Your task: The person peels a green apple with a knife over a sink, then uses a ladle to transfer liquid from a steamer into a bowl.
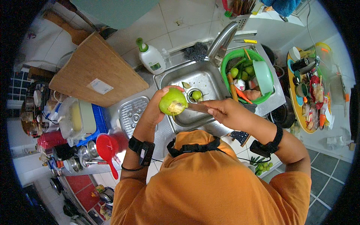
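My left hand (155, 108) grips a large round green fruit (172, 99) from its left side, over the near left edge of the sink. Part of the fruit's skin is cut away at the lower right, baring pale flesh. In my right hand (225, 111) is a knife (199, 107), its blade pointing left with the tip at the cut patch. Beneath, in the stainless steel sink (180, 78), a small green fruit (197, 95) lies at the drain. A green-skinned cut piece (186, 85) rests on the basin floor beyond it.
Right of the sink stands a green basin (224, 67) of vegetables and a pale green bowl (263, 78). The faucet (222, 42) arches at the back, near a black scouring pad (195, 51) and white pump bottle (152, 57). A wooden cutting board (95, 64) leans at left.
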The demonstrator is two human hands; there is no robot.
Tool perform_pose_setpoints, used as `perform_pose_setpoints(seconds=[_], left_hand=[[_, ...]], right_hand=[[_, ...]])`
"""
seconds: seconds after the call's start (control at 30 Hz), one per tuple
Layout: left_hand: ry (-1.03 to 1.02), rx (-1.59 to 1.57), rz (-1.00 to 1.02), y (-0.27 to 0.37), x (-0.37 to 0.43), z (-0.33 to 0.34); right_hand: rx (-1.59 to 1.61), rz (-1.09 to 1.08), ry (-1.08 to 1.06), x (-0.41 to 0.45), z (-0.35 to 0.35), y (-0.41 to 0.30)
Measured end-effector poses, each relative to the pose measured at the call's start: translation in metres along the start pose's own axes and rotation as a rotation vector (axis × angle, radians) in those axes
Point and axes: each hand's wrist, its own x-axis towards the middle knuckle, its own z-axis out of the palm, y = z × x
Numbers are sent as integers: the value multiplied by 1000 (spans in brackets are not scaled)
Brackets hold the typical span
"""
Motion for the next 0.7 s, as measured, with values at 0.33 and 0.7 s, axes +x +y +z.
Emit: perform_pose_setpoints(seconds=[0.33, 0.7], left_hand=[[93, -62, 79, -8, 11, 0], [168, 47, 191, -7, 26, -8]], right_hand=[[473, 179, -98, 2, 16, 16], [864, 305, -102, 13, 43, 23]])
